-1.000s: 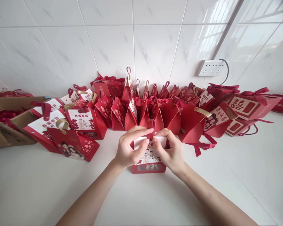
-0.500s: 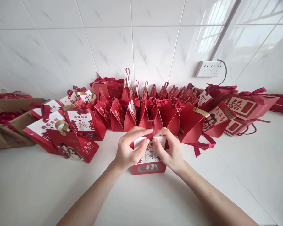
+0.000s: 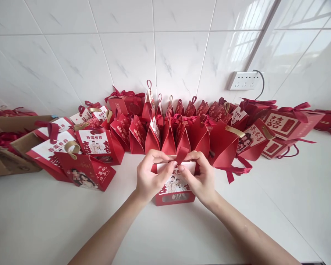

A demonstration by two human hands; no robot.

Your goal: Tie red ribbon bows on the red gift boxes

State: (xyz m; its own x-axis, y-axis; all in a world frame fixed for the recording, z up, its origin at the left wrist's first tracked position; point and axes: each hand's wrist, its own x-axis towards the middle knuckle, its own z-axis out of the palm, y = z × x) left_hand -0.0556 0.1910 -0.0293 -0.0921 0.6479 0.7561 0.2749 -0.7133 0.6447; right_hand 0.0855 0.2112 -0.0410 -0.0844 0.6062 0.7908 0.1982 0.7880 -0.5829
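A small red and white gift box (image 3: 175,184) stands upright on the white surface in front of me, with a printed couple and a clear window low on its front. A dark red ribbon (image 3: 182,155) rises from its top edge. My left hand (image 3: 151,176) pinches the ribbon's base at the top, thumb in front and fingers behind. From the other side my right hand (image 3: 201,176) grips the top of the same box, its thumb close to the left thumb. The fingertips behind the box are partly hidden.
Rows of red gift boxes (image 3: 168,138) stand behind my hands, against the tiled wall. More boxes (image 3: 85,169) cluster at left, beside a cardboard carton (image 3: 22,162). Larger ribboned boxes (image 3: 295,121) are stacked at right. A power strip (image 3: 244,81) is on the wall.
The ribbon, earlier an upright loop, now leans to the right above the thumbs. My left thumb and fingers have shifted slightly at the box top; the box has barely moved.
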